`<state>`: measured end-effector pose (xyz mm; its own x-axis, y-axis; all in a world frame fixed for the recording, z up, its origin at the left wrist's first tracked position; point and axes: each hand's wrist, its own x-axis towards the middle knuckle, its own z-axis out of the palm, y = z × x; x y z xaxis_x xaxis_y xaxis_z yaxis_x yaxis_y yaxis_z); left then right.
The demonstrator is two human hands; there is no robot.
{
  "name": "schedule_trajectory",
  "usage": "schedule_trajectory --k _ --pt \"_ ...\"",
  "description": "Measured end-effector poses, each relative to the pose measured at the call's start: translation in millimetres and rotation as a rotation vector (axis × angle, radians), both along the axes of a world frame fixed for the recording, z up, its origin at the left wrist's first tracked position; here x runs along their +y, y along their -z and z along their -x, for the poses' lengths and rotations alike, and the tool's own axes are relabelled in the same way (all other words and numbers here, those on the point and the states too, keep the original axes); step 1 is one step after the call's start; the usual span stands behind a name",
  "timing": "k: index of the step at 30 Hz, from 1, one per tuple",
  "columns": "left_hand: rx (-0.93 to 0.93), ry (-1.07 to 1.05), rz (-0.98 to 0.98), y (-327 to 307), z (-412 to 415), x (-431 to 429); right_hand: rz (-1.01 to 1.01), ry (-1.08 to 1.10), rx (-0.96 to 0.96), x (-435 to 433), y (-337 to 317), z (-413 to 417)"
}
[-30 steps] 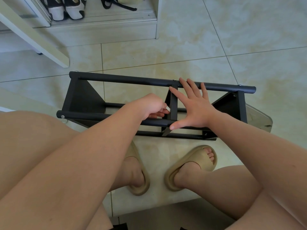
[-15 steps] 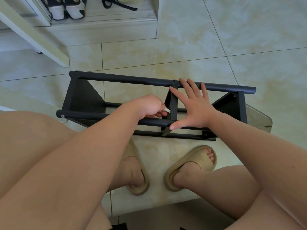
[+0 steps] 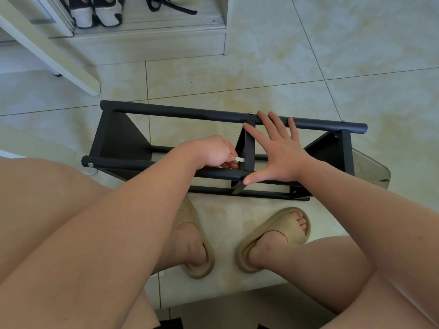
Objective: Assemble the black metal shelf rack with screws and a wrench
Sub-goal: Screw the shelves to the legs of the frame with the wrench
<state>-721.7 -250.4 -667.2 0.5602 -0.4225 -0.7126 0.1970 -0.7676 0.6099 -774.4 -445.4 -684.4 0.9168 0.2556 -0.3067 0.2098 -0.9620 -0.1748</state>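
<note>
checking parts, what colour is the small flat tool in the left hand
Silvery white; the small flat metal tool shows in the head view.

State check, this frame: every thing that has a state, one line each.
rack: on the floor, framed up, screw heads showing.
left hand: grips the wrench at the middle upright.
wrench: held, tip at the upright.
right hand: open, spread flat across the rack's top.
slippers: worn on both feet.
shoes: parked on the ledge.
</note>
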Motion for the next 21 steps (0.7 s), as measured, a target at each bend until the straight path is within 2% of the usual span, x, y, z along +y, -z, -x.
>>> schedule_trajectory --k 8,21 --pt "-0.087 0.109 -0.078 -2 -1 1 -0.002 0.001 -0.004 -1 1 0" --pt "-0.067 0.207 -0.157 -12 5 1 -0.004 -0.005 0.007 -2 2 -1"
